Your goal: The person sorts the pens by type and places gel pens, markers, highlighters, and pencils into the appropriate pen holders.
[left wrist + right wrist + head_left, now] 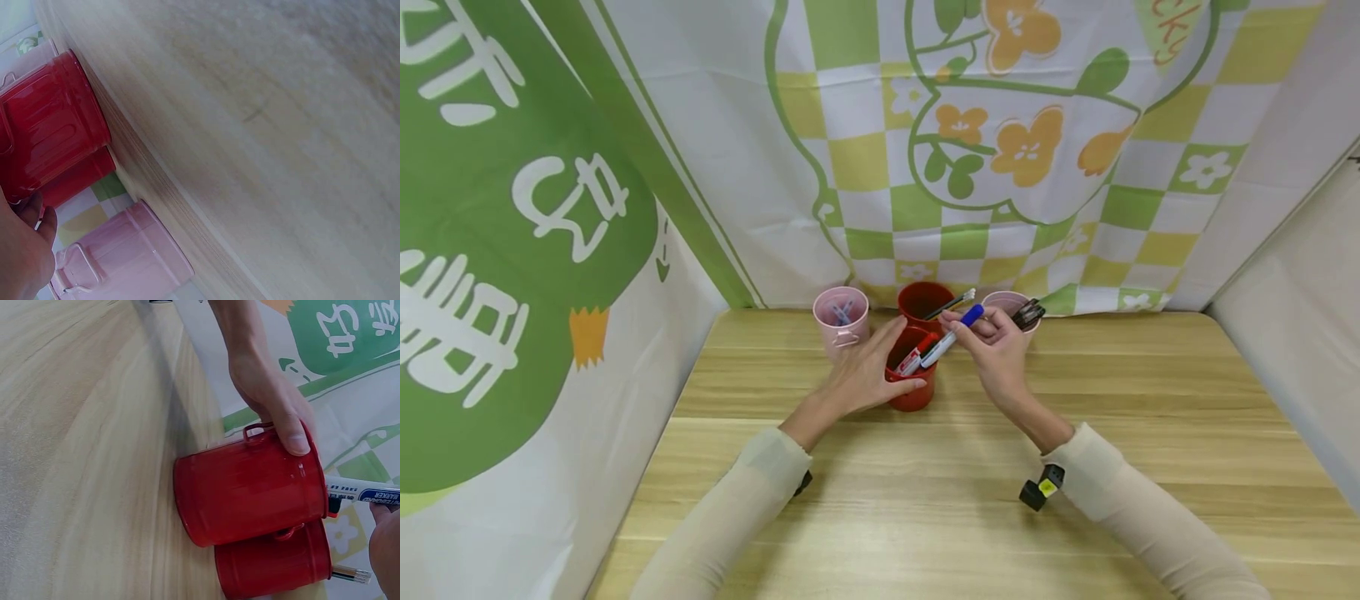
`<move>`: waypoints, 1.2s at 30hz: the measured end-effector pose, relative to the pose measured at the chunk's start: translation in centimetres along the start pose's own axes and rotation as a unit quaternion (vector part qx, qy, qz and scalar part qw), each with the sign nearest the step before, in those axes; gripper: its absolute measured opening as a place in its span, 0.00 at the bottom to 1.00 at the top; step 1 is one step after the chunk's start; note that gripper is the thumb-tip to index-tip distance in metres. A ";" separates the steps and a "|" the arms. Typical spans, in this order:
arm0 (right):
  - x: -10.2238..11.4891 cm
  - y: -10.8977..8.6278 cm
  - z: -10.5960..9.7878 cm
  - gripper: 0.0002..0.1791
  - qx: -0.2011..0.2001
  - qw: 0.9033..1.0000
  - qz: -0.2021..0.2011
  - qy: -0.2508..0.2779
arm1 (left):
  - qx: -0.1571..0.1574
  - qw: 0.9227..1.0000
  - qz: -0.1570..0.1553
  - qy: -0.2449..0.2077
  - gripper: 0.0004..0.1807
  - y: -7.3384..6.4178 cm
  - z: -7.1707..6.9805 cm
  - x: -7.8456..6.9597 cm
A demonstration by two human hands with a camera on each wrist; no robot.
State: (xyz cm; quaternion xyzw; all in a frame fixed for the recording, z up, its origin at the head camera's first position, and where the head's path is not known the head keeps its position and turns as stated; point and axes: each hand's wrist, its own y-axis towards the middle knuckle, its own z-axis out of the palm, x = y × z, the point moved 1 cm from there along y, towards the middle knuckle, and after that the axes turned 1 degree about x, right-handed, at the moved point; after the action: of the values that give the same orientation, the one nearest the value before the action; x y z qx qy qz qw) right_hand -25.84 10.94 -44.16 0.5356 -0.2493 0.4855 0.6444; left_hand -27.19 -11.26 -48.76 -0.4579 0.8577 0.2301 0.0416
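My left hand (859,377) grips the front red bucket (913,397) by its rim, with the thumb on the near side, as the right wrist view also shows. Inside that bucket leans a red-capped marker (913,358). My right hand (1004,365) pinches a white whiteboard marker (351,488) near its blue cap (973,314). The marker tilts, its lower end at the mouth of the front red bucket. Right behind stands a second red bucket (923,293) with several pencils (351,574) sticking out.
To the left is a pink bucket (842,335) with a small handle, holding bluish-white sticks (844,312). Another pink bucket (1000,298), partly behind my right hand, holds dark pens (1028,313). A patterned cloth (857,162) hangs behind the wooden table (917,517).
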 end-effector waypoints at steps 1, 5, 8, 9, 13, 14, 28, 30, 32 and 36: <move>-0.1 0.0 0.0 0.12 0.003 1.000 0.001 -0.005 | -0.001 1.000 0.001 0.001 0.58 0.0 0.0 0.0; -0.4 -0.2 -0.1 0.13 0.016 1.000 -0.003 -0.027 | -0.003 1.000 0.006 -0.001 0.58 0.0 0.1 0.0; -0.5 -0.3 -0.2 0.15 0.023 0.999 -0.008 -0.039 | -0.004 1.000 0.008 -0.005 0.58 0.1 0.2 -0.1; -0.6 -0.3 -0.2 0.15 0.024 0.999 -0.009 -0.043 | -0.003 1.000 0.007 -0.006 0.57 0.1 0.2 -0.1; -0.5 -0.3 -0.4 0.15 0.028 0.998 -0.014 -0.060 | -0.002 1.000 0.003 -0.008 0.58 0.2 0.3 -0.1; -0.5 -0.3 -0.5 0.15 0.030 0.997 -0.014 -0.064 | -0.001 1.000 0.002 -0.008 0.58 0.2 0.3 -0.1; 1.0 -0.8 -1.2 0.19 0.103 0.978 -0.036 -0.176 | 0.029 0.999 -0.006 -0.014 0.59 0.1 -0.4 -0.2; 1.3 -0.8 -1.5 0.21 0.118 0.971 -0.048 -0.203 | 0.032 0.999 -0.002 -0.012 0.59 0.2 -0.5 -0.2; 1.6 -0.8 -1.8 0.22 0.131 0.954 -0.071 -0.259 | 0.034 0.999 0.000 -0.002 0.59 0.2 -0.7 -0.2; 2.4 -0.7 -2.4 0.26 0.151 0.899 -0.135 -0.388 | 0.037 0.999 0.004 0.031 0.59 0.2 -1.1 -0.3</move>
State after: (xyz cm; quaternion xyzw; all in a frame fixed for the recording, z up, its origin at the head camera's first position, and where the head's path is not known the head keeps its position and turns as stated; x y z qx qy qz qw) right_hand -24.75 14.07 -43.20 0.8009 -0.3286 0.1798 0.4672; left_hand -27.08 -11.43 -47.61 -0.4596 0.8683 0.1839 0.0306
